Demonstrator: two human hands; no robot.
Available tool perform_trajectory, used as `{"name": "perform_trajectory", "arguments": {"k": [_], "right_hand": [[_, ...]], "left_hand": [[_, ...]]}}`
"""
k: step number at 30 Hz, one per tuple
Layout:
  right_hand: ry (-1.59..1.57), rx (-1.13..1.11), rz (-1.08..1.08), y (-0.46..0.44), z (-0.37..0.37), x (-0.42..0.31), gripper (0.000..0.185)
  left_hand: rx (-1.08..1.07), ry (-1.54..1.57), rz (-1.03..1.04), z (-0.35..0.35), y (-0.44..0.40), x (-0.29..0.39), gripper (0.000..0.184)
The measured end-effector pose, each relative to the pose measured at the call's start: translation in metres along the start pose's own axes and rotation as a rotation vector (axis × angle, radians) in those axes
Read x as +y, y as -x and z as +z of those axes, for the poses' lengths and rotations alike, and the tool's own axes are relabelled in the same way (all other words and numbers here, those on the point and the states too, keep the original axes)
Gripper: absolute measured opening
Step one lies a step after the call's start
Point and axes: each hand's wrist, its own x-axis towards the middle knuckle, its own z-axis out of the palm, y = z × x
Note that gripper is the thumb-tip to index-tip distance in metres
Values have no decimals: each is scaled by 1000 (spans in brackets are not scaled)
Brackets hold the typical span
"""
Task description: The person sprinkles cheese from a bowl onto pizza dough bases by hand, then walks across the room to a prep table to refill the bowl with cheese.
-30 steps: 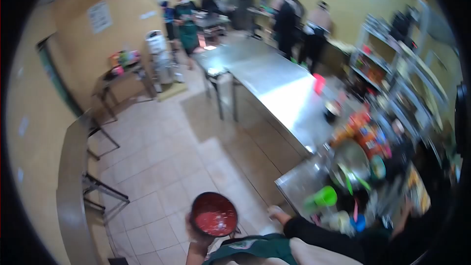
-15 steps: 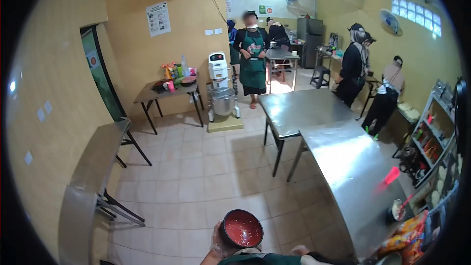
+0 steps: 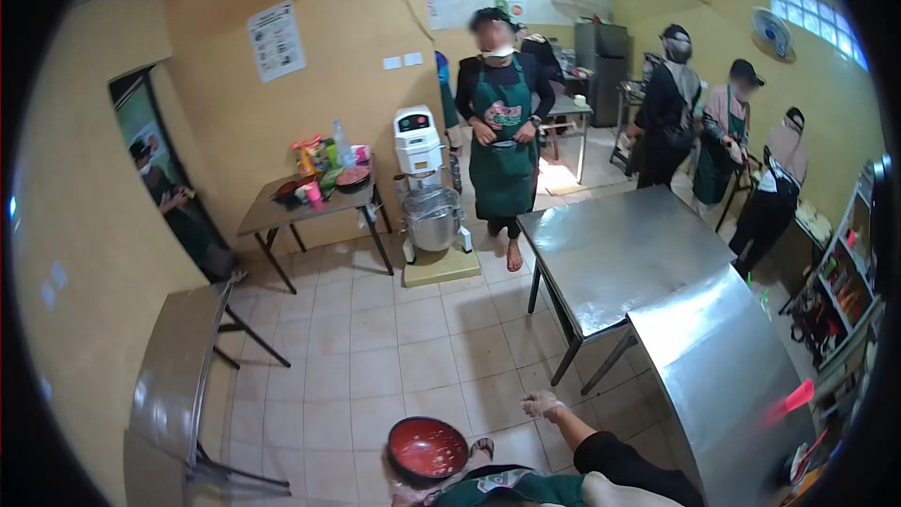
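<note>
At the bottom of the view, my left hand (image 3: 411,491) is wrapped round the lower side of a bowl (image 3: 428,448) with a red inside and a dark rim. Pale bits cling to the bowl's inner wall. My right hand (image 3: 542,404), in a clear plastic glove, is held out in front, to the right of the bowl and apart from it. Its fingers look loosely spread, and nothing shows in them. A green apron (image 3: 507,486) covers my front.
A person in a green apron (image 3: 502,150) stands ahead, beside a stand mixer (image 3: 432,211). Steel tables (image 3: 629,244) line the right, with a pink object (image 3: 798,396) on the nearer one. A low bench (image 3: 178,357) runs along the left wall. Several people work at the back right.
My right arm has reached forward into view. The bowl has shifted left and down with my left hand. The aproned person is nearer, and someone now shows in the left doorway.
</note>
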Motion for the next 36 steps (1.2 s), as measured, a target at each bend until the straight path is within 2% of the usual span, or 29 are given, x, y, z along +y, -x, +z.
{"name": "perform_trajectory", "arguments": {"k": [1,3,5,6,9,11,14,19,20,25,27,29,36], "right_hand": [[-277,-87,-108,-27,-3,-2,20],[-538,-153,-187,-40,-31,-9,18],[-1225,-288,152,-36,-103,-89,29],[-1222,-277,171,-40,-130,-99,29],[-1602,50,5,-70,-172,-97,36],[-1824,8,-174,-101,-191,-78,37],[-2000,-47,-215,-120,-225,-69,40],[-1987,-212,-145,-192,-272,-44,40],[-1897,-223,-128,-214,-272,-44,38],[-1519,-250,33,-314,-274,-66,35],[-1458,-260,70,-341,-278,-81,35],[-1427,-271,94,-357,-283,-89,35],[-1384,-237,141,-382,-299,-88,34]], "left_hand": [[-21,-13,-29,10,-27,9,73],[-86,-14,-104,34,-80,23,72],[-167,-14,-175,59,-134,34,70],[-195,-11,-210,71,-159,38,69],[-209,-78,-273,100,-226,46,78],[-229,-64,-322,128,-255,51,73],[-250,-60,-388,155,-312,35,68],[-227,-65,-458,204,-423,-5,69],[-224,-58,-471,212,-445,-6,69],[-169,-71,-525,265,-533,1,47],[-127,-149,-482,281,-559,-3,45],[-83,-195,-459,300,-578,-7,44],[-134,-131,-652,317,-636,-20,50]]}}
